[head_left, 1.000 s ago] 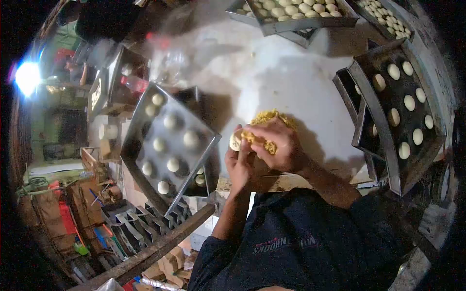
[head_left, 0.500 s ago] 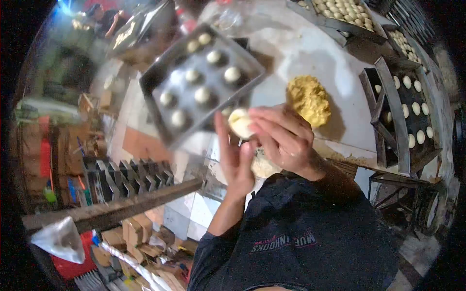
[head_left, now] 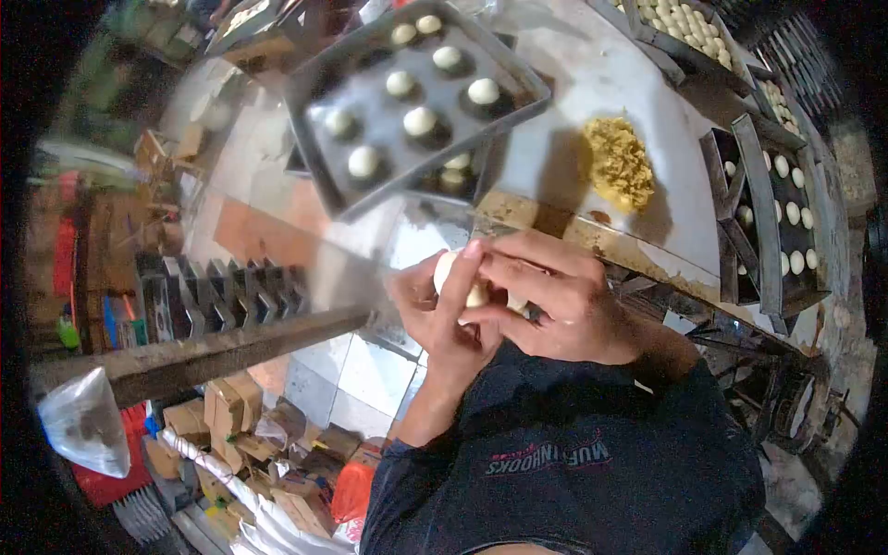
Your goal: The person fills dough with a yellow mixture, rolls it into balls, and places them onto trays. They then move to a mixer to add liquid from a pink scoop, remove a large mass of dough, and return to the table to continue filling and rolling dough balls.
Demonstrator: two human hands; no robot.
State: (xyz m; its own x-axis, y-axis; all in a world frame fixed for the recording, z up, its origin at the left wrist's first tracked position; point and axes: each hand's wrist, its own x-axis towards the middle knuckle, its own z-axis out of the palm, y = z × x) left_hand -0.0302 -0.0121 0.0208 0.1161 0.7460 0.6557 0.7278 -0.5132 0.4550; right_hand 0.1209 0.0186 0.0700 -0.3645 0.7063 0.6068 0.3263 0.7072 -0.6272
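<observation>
Observed a smooth, cream-white, rounded dough ball (head_left: 445,270) caught between both hands, short of the near table edge. Recorded as lying inside the curl of the bare left hand (head_left: 450,331) and just left of the bare right hand (head_left: 560,301); seen touching both. Cannot read a long axis (too much covered by fingers). Judged nearer the left hand, with most of the visible surface showing there.

Noted for the left hand: closed loosely round the ball, thumb laid across it. Noted for the right: half-curled, fingers and thumb drawn in on the ball's right side; cannot see the contact fully.

Logged ahead and slightly right of the right hand, well apart: a crumbly yellow mound (head_left: 618,165) on a white tabletop (head_left: 684,166).

Logged ahead of the left hand: a shallow, rectangular grey metal tray (head_left: 446,157), holding eight spaced pale round balls (head_left: 420,121) by count. Found well right of the right hand: a dark, high-rimmed metal tray (head_left: 760,231) with pale balls (head_left: 792,213) in rows. Farther ahead-right of that hand: a grey metal tray (head_left: 694,67), closely packed with pale balls (head_left: 684,23).
</observation>
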